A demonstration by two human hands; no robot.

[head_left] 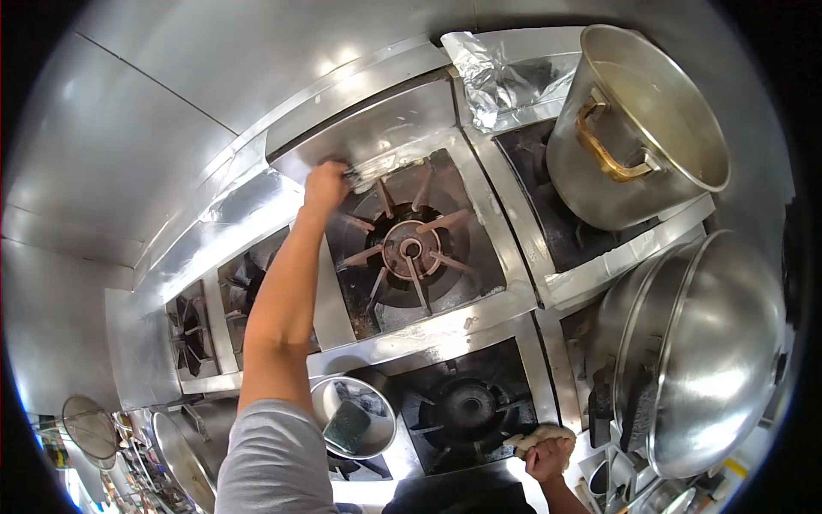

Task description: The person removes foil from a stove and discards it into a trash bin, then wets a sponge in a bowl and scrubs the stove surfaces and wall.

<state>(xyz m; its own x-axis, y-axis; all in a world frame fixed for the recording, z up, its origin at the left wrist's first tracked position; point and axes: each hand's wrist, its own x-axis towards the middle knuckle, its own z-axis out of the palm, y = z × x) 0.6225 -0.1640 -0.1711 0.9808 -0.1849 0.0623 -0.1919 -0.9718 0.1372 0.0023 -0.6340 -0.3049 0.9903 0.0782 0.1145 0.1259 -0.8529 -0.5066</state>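
The left hand (326, 184) has fingers closed on a small dark object (350, 176), blurred, at the black square burner plate's (486, 267) back-left corner; the right hand (549, 459) grips a beige cloth (529, 439). Whitish residue (390, 163) lines the back edge; brown grime (364, 322) marks the front-left corner, seemingly uncleaned.

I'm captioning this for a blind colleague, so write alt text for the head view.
A person's left hand reaches to the metal panel behind a burner; the right hand grips a pale cloth at the stove's front edge. Nearby, a bowl holds a green pad; a large pot stands at right.
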